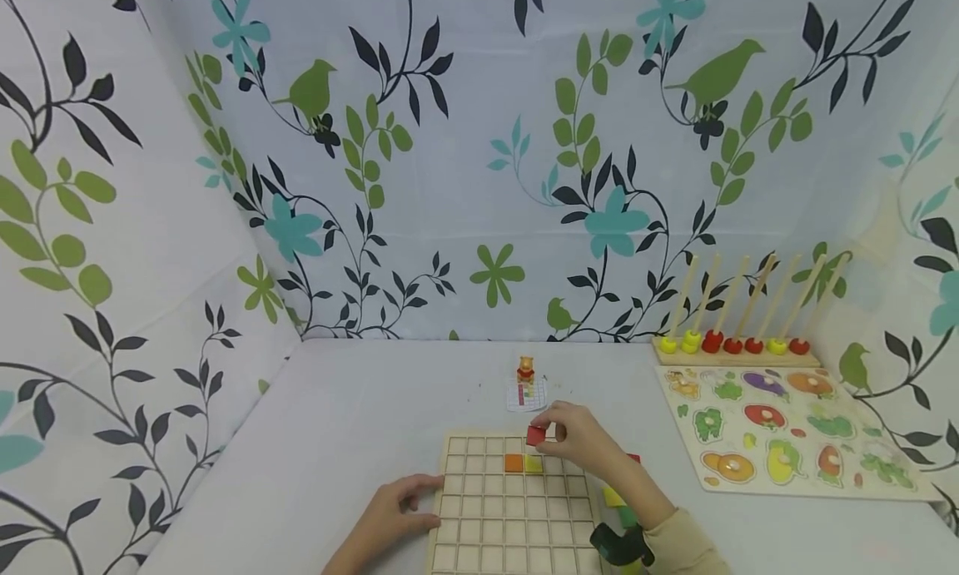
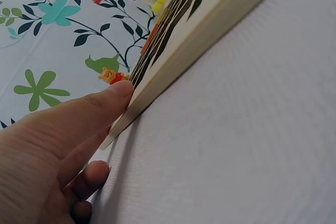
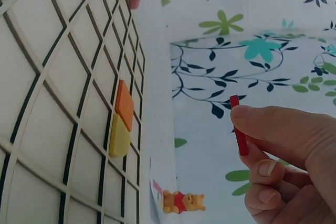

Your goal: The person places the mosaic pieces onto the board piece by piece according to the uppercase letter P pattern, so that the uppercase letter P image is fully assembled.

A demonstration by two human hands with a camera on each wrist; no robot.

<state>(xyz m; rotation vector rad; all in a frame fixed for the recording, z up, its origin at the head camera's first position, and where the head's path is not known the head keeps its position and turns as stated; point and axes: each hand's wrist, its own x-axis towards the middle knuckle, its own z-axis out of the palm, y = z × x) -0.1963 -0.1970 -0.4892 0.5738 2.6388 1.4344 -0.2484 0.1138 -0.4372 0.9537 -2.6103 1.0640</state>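
Observation:
My right hand (image 1: pixel 583 440) pinches a thin red square tile (image 1: pixel 535 435) between thumb and fingers, above the far edge of a wooden grid board (image 1: pixel 493 508). In the right wrist view the red tile (image 3: pixel 239 125) is held on edge, apart from the board. An orange tile (image 1: pixel 513 463) and a yellow tile (image 1: pixel 534 464) lie side by side in neighbouring cells. My left hand (image 1: pixel 393 513) touches the board's left edge with thumb and fingertip. The left wrist view shows the thumb (image 2: pixel 113 94) against the board's rim, the other fingers loosely bent.
Behind the board stands a small bear figurine (image 1: pixel 526 369) on a card with a coloured grid (image 1: pixel 527 397). More tiles (image 1: pixel 614 498) lie right of the board, partly under the right forearm. Further right are a vegetable puzzle board (image 1: pixel 805 429) and a peg rack with beads (image 1: pixel 737 357).

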